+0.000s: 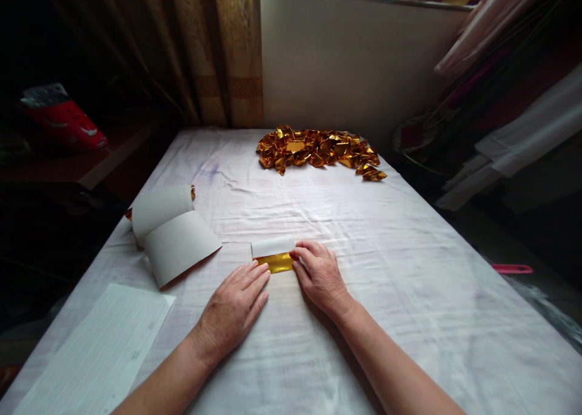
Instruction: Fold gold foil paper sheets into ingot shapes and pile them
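Gold-and-white foil-paper rectangle [276, 261] lies partly under flat fingers of the left hand [231, 307]; the right hand [322, 275] pinches its end, apparently mid-fold, needing even creasing next.

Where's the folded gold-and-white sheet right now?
Head view, below centre: the folded sheet lies on the white cloth between the left hand and right hand, right of the curled white stack.
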`<control>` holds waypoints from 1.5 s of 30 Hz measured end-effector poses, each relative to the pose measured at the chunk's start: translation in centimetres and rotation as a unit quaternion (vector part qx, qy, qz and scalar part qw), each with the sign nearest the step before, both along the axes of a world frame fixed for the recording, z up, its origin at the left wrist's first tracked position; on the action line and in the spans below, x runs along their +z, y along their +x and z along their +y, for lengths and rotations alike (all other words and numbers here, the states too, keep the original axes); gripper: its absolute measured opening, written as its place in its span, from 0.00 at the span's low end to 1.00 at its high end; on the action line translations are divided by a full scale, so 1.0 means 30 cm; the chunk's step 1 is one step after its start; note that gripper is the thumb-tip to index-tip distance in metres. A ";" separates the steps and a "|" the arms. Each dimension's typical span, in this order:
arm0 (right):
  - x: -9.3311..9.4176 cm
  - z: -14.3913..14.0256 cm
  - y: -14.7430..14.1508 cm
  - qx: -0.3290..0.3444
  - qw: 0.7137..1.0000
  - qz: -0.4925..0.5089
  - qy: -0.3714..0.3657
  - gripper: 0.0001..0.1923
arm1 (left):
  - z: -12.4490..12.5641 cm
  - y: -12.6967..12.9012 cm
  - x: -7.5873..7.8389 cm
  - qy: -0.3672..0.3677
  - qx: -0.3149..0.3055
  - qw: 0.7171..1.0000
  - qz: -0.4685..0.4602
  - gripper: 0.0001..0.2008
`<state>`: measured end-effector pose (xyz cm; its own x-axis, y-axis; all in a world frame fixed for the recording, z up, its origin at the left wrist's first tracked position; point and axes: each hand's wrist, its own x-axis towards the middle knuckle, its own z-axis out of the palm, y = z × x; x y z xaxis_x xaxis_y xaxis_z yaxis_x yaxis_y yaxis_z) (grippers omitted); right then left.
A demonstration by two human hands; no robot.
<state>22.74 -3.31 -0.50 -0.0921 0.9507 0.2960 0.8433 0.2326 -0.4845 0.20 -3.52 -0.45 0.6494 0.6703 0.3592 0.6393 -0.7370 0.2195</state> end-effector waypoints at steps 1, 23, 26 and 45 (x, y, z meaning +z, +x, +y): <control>-0.001 0.000 0.000 0.000 1.000 0.002 0.000 0.09 | 0.000 -0.013 -0.001 0.000 0.000 1.000 0.000 0.18; 0.033 -0.056 -0.049 0.164 0.976 -0.138 0.035 0.23 | -0.006 -0.056 -0.001 0.042 0.012 0.999 0.004 0.17; 0.039 -0.069 -0.054 0.201 0.968 -0.150 -0.030 0.28 | -0.009 -0.057 0.002 0.033 0.020 0.999 0.002 0.17; -0.009 -0.093 -0.023 0.018 0.968 -0.247 -0.043 0.30 | -0.003 -0.056 -0.004 0.006 0.024 0.999 0.031 0.15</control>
<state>22.07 -6.11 -0.77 -0.2365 0.9633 0.1272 0.9689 0.2436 -0.0435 -1.48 -3.62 -0.57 0.6373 0.6979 0.3266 0.6868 -0.7067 0.1700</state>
